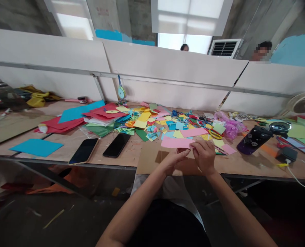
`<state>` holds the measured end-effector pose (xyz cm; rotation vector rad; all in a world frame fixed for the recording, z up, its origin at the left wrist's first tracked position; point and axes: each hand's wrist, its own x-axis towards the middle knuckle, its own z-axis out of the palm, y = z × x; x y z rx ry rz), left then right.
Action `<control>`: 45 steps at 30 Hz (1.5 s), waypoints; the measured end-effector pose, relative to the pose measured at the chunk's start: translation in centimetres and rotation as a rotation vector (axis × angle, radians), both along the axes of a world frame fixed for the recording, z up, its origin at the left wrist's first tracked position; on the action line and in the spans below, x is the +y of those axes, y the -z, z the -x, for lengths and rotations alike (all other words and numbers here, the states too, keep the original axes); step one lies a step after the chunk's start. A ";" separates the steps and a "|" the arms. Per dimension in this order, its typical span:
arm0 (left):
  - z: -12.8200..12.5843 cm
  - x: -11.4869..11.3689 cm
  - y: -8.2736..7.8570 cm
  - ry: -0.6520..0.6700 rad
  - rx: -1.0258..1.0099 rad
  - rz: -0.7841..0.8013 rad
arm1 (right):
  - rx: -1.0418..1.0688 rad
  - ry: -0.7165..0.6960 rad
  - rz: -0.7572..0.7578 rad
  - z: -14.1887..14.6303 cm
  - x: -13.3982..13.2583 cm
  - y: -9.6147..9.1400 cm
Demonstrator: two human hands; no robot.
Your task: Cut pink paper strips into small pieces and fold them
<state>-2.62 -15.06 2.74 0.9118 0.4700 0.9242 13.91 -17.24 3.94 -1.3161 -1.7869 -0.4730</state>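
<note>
Both my hands hold a pink strip of paper above a piece of brown cardboard at the table's front edge. My left hand is closed on it from below, with the thumb near its lower edge. The fingers of my right hand pinch its right end. Just beyond lies another pink strip among loose coloured pieces. Yellow-handled scissors rest beyond my right hand, and a small pink piece lies to its right.
Two phones and a blue sheet lie at left, before stacked coloured sheets. At right stand a dark bottle with its lid open, a charger and a fan. A white partition closes the back.
</note>
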 end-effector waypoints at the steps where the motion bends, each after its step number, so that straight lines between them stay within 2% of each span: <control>1: -0.3 0.1 -0.2 -0.020 -0.020 0.012 | -0.063 -0.007 -0.043 0.4 0.0 0.3; 4: -0.5 1.4 -0.7 -0.119 -0.086 0.114 | -0.138 -0.059 -0.114 0.9 0.3 0.8; 8: 1.0 4.8 -1.4 -0.161 -0.042 0.155 | -0.002 -0.097 -0.063 -0.3 1.5 0.3; 10: 1.9 6.4 -1.6 -0.193 -0.011 0.168 | 0.102 -0.151 0.011 -1.2 2.5 -0.3; 13: 2.8 8.3 -1.7 -0.213 0.033 0.161 | 0.241 -0.313 0.172 -2.2 4.4 -1.0; 16: 2.7 9.7 -1.7 -0.172 0.052 0.131 | 0.325 -0.449 0.319 -2.7 6.4 -1.3; 19: 2.2 11.1 -1.7 -0.152 0.069 0.140 | 0.383 -0.508 0.411 -2.8 8.4 -1.4; 25: 0.9 14.5 -1.3 -0.076 0.077 0.107 | 0.499 -0.528 0.513 -3.3 12.8 -1.4; 32: -0.3 17.9 0.8 -0.080 0.119 0.114 | 0.549 -0.543 0.603 -4.0 17.0 -1.2; 35: -0.7 18.4 1.3 -0.076 0.097 0.096 | 0.621 -0.514 0.610 -3.8 18.3 -0.4; 39: -1.0 18.4 1.6 -0.072 0.090 0.096 | 0.840 -0.464 0.664 -3.1 19.6 1.1; 42: -0.8 18.2 1.8 -0.081 0.113 0.111 | 0.974 -0.425 0.694 -2.8 19.9 2.1; 45: -0.9 18.1 2.4 -0.077 0.131 0.137 | 1.002 -0.377 0.681 -2.7 19.7 2.8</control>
